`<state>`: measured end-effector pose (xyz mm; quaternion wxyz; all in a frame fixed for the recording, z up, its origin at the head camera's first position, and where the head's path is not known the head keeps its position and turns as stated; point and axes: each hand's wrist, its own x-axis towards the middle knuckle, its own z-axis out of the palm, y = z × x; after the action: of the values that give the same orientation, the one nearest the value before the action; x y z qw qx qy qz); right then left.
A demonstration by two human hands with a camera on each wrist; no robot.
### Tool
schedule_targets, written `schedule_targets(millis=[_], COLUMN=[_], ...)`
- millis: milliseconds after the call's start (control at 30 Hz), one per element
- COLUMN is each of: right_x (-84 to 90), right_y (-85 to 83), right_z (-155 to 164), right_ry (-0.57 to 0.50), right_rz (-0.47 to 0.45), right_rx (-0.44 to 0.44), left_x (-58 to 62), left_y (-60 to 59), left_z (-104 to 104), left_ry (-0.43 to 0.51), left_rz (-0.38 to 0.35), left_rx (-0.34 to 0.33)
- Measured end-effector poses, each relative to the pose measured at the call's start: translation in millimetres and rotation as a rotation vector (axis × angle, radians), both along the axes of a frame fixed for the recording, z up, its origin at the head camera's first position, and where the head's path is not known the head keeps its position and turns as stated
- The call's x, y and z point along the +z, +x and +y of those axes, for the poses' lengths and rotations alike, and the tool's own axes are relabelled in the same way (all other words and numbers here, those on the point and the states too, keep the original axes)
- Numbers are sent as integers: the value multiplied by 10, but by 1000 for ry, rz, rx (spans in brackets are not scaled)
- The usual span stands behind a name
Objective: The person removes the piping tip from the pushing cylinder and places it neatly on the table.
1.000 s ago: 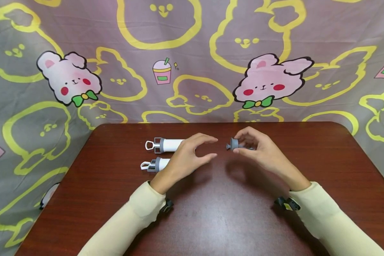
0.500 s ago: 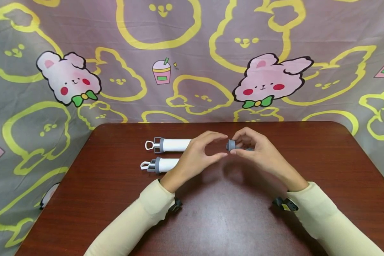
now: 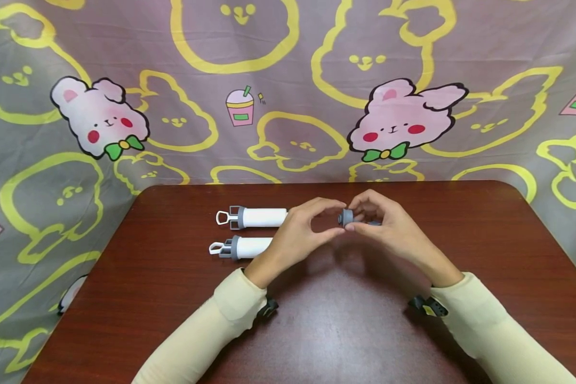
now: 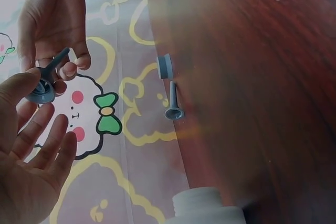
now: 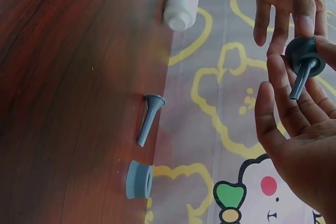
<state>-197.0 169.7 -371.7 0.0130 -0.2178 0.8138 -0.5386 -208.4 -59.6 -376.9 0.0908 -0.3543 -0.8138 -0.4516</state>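
Note:
Both hands meet over the far middle of the table around a grey round cap (image 3: pixel 345 217), with a thin grey stem (image 5: pixel 299 82) sticking out of it toward the right hand. My right hand (image 3: pixel 389 221) pinches the cap between thumb and fingers. From the other side, my left hand (image 3: pixel 295 229) has its thumb and index fingertips on the cap, its other fingers spread in the left wrist view. On the table beyond lie a loose grey flared stem (image 4: pixel 174 106) and a grey ring-shaped cap (image 4: pixel 165 66).
Two white cylinders, one farther back (image 3: pixel 264 217) and one nearer (image 3: pixel 253 247), lie to the left with grey frames and white loop handles; the left hand hides their right ends. A patterned cloth (image 3: pixel 288 80) hangs behind the table's far edge.
My left hand has moved right until its fingertips reach the cap. The flared tip that stuck out on the cap's left now sits close against it. The right hand has barely moved.

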Motion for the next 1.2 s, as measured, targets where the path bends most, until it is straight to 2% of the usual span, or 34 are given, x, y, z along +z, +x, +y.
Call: schedule_targets(millis=[367, 900, 1200], right_x=[1, -46, -52], right_y=[55, 69, 87], right_z=[82, 169, 202], right_ry=[34, 65, 72], right_rz=[-11, 4, 1], right_rx=[-42, -52, -54], left_x=[-11, 4, -14], left_y=[-14, -8, -14], left_z=[31, 31, 33], left_ry=[5, 69, 72], left_rz=[7, -48, -62], left_rx=[21, 1, 3])
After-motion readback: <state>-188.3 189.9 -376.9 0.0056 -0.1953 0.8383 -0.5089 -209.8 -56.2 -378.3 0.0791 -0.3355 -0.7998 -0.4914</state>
